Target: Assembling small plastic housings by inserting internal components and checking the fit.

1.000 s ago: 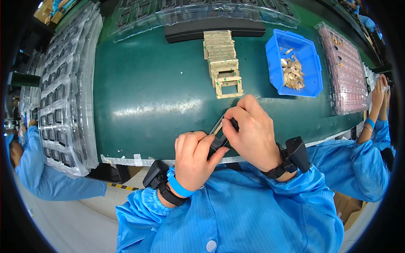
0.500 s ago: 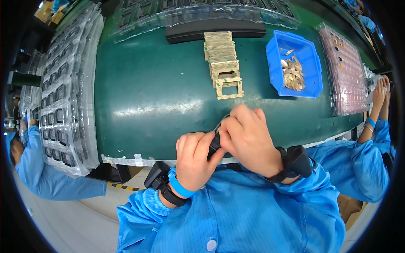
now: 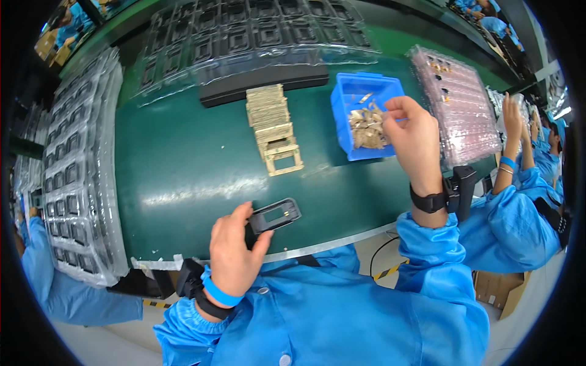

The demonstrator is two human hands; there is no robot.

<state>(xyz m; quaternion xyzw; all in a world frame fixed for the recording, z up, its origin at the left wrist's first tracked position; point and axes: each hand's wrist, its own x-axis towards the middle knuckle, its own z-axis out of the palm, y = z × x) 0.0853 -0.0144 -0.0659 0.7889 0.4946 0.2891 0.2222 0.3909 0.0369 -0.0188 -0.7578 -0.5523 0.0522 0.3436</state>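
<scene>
My left hand (image 3: 234, 250) grips a black plastic housing (image 3: 274, 216) with a rectangular opening, holding it by its left end between thumb and fingers just above the green table. Over the right side of the blue bin (image 3: 340, 131) is my right hand (image 3: 416, 139). Its thumb and fingers are bent together in a pinch, and whatever may be between the tips is too small to make out. Thin tan and metallic strips (image 3: 369, 129) lie heaped in the bin.
A row of overlapping tan rectangular frames (image 3: 269, 113) lies mid-table. Behind it are a black bar (image 3: 262, 84) and clear trays (image 3: 241, 39) of black housings. More trays (image 3: 76, 171) stand at left, a pinkish tray stack (image 3: 458, 107) at right. Co-workers sit on both sides.
My right hand has left the black housing and moved right to the blue bin. My left hand keeps the housing, now with its opening showing. The whole view has shifted.
</scene>
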